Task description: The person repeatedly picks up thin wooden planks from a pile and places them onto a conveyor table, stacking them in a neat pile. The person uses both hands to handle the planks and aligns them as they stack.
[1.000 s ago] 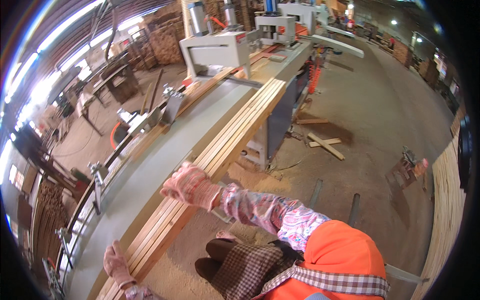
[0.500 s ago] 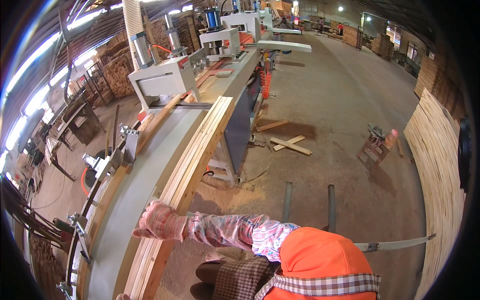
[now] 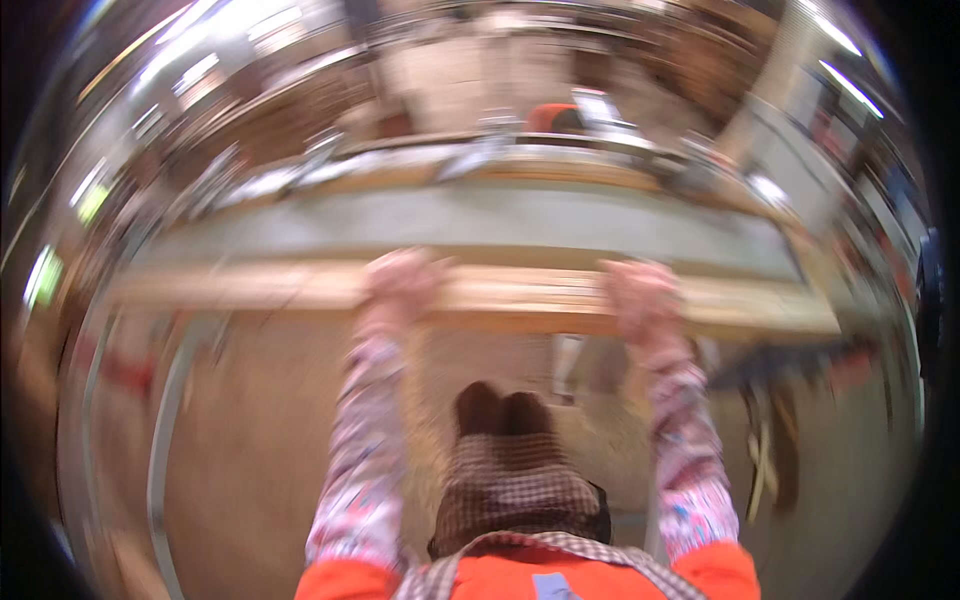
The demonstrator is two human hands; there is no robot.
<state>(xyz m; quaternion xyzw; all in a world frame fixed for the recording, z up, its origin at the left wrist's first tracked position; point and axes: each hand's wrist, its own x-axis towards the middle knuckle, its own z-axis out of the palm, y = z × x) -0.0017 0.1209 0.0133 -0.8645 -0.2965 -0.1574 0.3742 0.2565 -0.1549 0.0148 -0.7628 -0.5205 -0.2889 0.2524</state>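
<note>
This is a woodworking shop, by the look of it an industrial one. Long, pale wooden boards (image 3: pixel 530 288) lie together along the near side of a long grey machine table (image 3: pixel 560 215), with metal fittings (image 3: pixel 480 155) along its far edge. Strip lights (image 3: pixel 842 30) glare overhead, and the bare brown floor (image 3: pixel 260 440) spreads below — a working hall, though the brownish background is too blurred to sort out.

An orange garment (image 3: pixel 500 578) is worn beneath a brown-and-white checked apron (image 3: pixel 515 485) with matching straps (image 3: pixel 640 567). Pale floral sleeves (image 3: pixel 362 500), printed in pink and blue, are fitted. Gloves (image 3: pixel 401 282), blurred in detail, are worn on both hands (image 3: pixel 643 295).
</note>
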